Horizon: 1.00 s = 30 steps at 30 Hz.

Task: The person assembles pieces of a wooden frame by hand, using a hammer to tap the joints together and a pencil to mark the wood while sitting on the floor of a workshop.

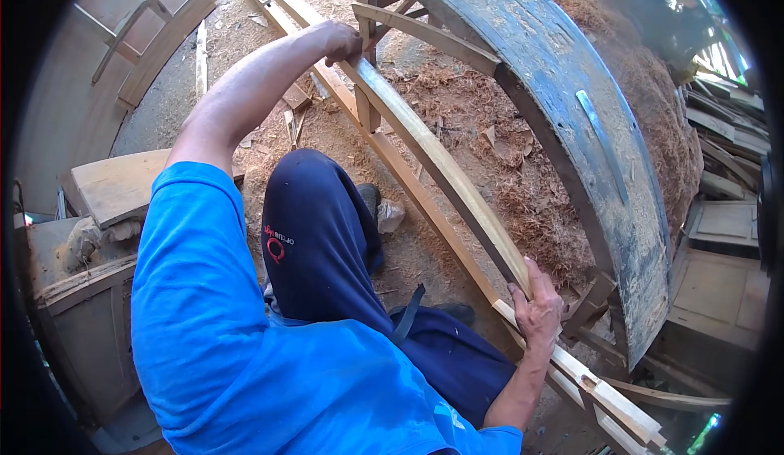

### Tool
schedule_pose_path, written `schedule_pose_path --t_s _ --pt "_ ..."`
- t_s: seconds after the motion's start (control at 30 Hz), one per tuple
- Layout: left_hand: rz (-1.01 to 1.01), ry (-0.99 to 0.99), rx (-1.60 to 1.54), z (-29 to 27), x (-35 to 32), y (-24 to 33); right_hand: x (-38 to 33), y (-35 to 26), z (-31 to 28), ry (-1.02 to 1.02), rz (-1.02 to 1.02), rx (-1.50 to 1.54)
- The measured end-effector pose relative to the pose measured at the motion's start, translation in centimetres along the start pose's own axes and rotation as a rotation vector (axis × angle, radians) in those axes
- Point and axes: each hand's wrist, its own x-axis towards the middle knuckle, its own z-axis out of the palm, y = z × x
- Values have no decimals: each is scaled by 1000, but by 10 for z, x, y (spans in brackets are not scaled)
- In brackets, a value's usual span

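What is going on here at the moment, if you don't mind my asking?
A person in a blue shirt grips a long pale wooden strip with both hands: the left hand at its far end, the right hand at its near end. The strip lies along a wooden frame beside a large dark, worn bench top. Sawdust covers the ground beneath, and planks are stacked at the right.

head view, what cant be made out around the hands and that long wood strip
- Left hand: fingers curl over the long wood strip, so its grip underneath is hidden, head view.
- Right hand: palm faces away; contact with the strip is covered by the hand.
- Strip's far end: lost behind the wooden frame.
- Feet: hidden by the blue trousers.
- Picture rim: black fisheye border cuts it off.
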Motion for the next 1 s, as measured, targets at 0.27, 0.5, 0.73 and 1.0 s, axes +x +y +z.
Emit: schedule_pose_path --t_s 0.27,0.5,0.73,1.0 --pt "-36 50 -84 32 3 -15 -1 1 18 -63 14 91" --pt "144 209 -78 38 20 -23 -15 34 34 12 -28 36" --pt "432 45 -103 -48 -37 78 -37 62 2 -170 199 -76" --pt "816 285 -209 -92 -78 332 -46 49 -31 -494 405 -395"
